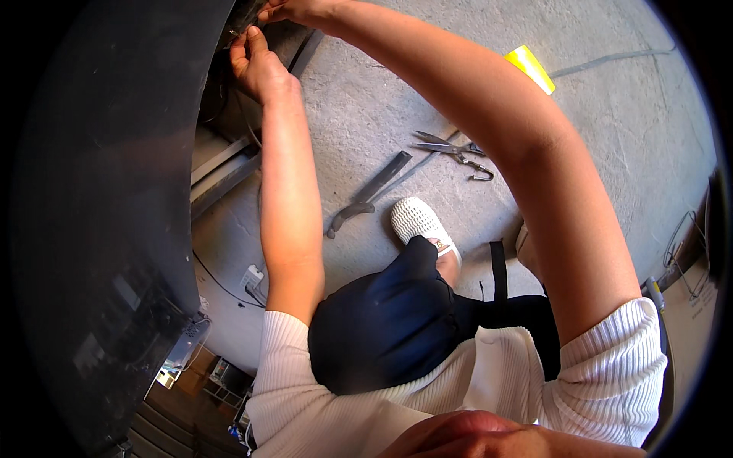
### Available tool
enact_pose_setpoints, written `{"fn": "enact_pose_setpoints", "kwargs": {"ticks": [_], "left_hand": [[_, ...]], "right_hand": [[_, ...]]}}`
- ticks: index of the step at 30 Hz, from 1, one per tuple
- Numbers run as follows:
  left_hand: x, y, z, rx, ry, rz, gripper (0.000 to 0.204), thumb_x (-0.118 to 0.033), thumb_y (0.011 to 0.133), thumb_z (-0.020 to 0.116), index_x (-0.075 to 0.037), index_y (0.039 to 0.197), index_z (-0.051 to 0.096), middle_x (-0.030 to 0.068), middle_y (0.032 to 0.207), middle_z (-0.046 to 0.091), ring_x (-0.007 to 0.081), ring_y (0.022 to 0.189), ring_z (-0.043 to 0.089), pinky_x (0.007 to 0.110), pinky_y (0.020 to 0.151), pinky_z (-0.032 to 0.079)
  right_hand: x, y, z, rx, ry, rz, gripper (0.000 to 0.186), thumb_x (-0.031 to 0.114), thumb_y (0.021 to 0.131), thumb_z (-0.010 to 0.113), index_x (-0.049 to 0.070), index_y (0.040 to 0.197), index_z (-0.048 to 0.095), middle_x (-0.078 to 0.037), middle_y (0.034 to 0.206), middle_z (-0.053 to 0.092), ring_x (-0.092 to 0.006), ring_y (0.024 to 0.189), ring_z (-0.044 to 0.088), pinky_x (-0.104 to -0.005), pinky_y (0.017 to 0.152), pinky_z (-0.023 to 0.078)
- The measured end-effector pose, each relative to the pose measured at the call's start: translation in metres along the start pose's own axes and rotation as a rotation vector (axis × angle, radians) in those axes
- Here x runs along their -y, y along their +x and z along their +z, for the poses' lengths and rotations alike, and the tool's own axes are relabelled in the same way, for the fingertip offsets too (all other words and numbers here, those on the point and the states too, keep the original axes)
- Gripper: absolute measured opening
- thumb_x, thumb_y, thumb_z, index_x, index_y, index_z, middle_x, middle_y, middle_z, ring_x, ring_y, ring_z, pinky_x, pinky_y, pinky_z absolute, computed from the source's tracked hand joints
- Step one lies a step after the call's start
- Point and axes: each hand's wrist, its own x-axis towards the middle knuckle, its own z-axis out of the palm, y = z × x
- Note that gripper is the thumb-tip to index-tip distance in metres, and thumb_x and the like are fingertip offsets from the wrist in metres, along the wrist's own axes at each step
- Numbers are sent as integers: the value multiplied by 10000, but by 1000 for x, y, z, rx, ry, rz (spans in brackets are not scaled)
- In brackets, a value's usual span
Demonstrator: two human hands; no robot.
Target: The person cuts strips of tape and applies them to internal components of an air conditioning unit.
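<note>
Up at the top, my left hand (pixel 263 70) is raised to the edge of a large black panel (pixel 114 175). Its thumb and fingers are pinched together beside a small shiny tip, and what they hold is too small to name. Just above it, my right hand (pixel 294 11) reaches across from the right, partly cut off by the top of the picture. The right fingers are closed in at the panel's dark underside, where whatever they grip is hidden. The two hands are close together but apart.
On the concrete floor lie dark-handled shears (pixel 454 147), a grey tube (pixel 382 182) and a bright yellow piece (pixel 529 69) beside a cable. Metal rails (pixel 225 172) run under the panel. A white plug block (pixel 252 277) with cords sits by my left elbow. My white shoe (pixel 418 219) is below.
</note>
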Motion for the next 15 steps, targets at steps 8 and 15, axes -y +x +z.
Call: {"fn": "enact_pose_setpoints", "kwargs": {"ticks": [8,15], "left_hand": [[-16,-9,16,-159,96,-29,148,-89,908,639,-9,1029,612,79,1054,652,151,959,572,285,898,450],[-11,-1,16,-175,66,-13,205,-70,893,646,-32,1090,603,85,1102,649,168,975,586,307,889,469]], "right_hand": [[-3,6,8,-69,6,77,169,174,790,772,33,834,689,-43,739,680,-132,673,626,-294,623,508],[-39,38,29,-66,432,134,107,55,751,760,30,801,669,-41,720,655,-159,639,606,-286,579,492]]}}
